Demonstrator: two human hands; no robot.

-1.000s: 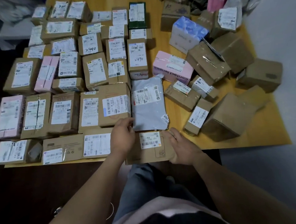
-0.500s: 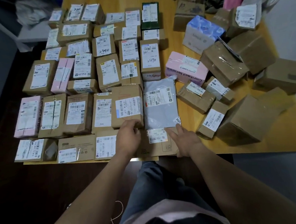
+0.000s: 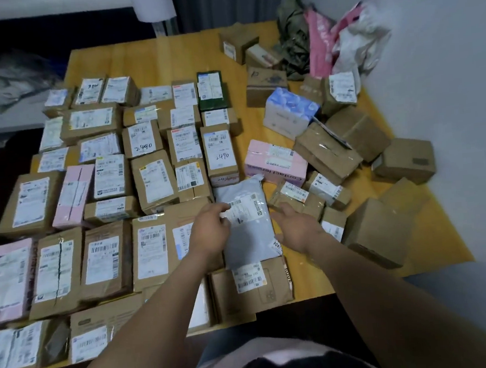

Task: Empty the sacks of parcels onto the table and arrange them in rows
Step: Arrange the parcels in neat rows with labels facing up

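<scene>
Many labelled parcels lie in rows over the left half of the wooden table [image 3: 152,60]. A grey poly mailer [image 3: 250,240] lies at the right end of a near row. My left hand [image 3: 209,230] rests on its left edge, fingers lying over the label. My right hand [image 3: 296,229] lies along the mailer's right edge with fingers straight, beside a small brown box [image 3: 292,193]. A flat brown parcel [image 3: 252,298] lies just in front of the mailer, at the table's near edge, with neither hand on it.
Unsorted boxes lie piled on the table's right half, among them a large brown box [image 3: 377,229], a pink box [image 3: 275,164] and a blue-and-white box [image 3: 288,111]. Crumpled sacks [image 3: 341,42] sit at the back right corner against the wall.
Both hands have left the flat brown parcel at the front edge and moved up onto the grey mailer. The camera view has lifted, showing more of the far table.
</scene>
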